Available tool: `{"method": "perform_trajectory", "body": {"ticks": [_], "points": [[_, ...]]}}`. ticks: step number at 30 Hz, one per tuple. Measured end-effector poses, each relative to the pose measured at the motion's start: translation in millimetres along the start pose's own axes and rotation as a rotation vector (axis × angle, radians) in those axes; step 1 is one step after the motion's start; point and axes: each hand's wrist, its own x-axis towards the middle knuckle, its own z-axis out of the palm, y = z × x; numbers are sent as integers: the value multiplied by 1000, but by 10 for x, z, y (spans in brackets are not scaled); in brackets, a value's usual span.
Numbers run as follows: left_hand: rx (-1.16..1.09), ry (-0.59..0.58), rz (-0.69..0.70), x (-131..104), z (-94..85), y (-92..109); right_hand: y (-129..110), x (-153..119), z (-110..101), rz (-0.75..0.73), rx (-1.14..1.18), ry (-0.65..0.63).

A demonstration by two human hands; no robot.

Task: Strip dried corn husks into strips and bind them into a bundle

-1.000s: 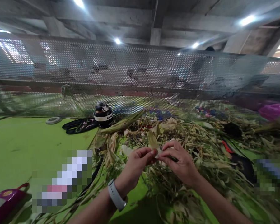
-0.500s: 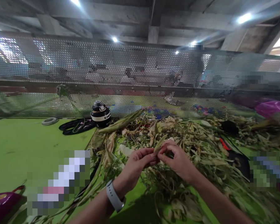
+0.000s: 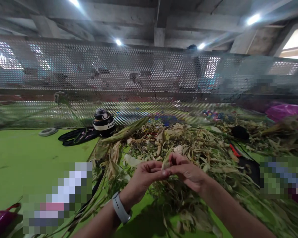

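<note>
My left hand (image 3: 145,178), with a pale watch band on its wrist, pinches the lower end of a pale green dried leaf (image 3: 166,159). Across from it, my right hand (image 3: 187,170) grips the same leaf between thumb and fingers. The fingertips of both hands meet around it. Beneath and beyond them spreads a heap of dried leaves and husks (image 3: 206,148) on the green table (image 3: 20,158). A small whitish clump (image 3: 178,149) shows just past my right fingers.
A black and white round container (image 3: 103,123) stands at the back left beside black straps (image 3: 76,135) and a grey ring (image 3: 48,131). A perforated metal screen (image 3: 89,72) crosses behind. Purple plastic (image 3: 285,113) lies at right.
The whole view has shifted slightly. My right fingers have moved up along the leaf and opened out a little, and the whitish clump now shows behind them. Both hands remain together.
</note>
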Motion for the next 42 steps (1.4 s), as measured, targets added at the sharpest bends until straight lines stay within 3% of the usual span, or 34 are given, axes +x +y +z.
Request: {"method": "perform_trajectory", "body": {"ticks": [3, 6, 9, 13, 17, 30, 35, 42], "points": [[-31, -3, -29, 7, -10, -9, 4, 25, -26, 59, 101, -79], [-138, 71, -58, 31, -37, -5, -16, 47, -77, -19, 95, -6], [-253, 166, -96, 45, -54, 36, -54, 38, -125, -317, -258, 126], [-280, 169, -149, 30, -59, 108, -76, 3, -149, -791, -903, 61], [-301, 137, -185, 20, -81, 114, -34, 24, -166, -993, -1196, 20], [-343, 39, -184, 1, -64, 99, -21, 37, -188, -1168, -1269, 46], [-381, 87, -182, 19, -81, 50, -16, 37, -196, -1199, -1319, 83], [-341, 93, -180, 37, -107, 12, -42, 34, -202, -1269, -1391, 15]]}}
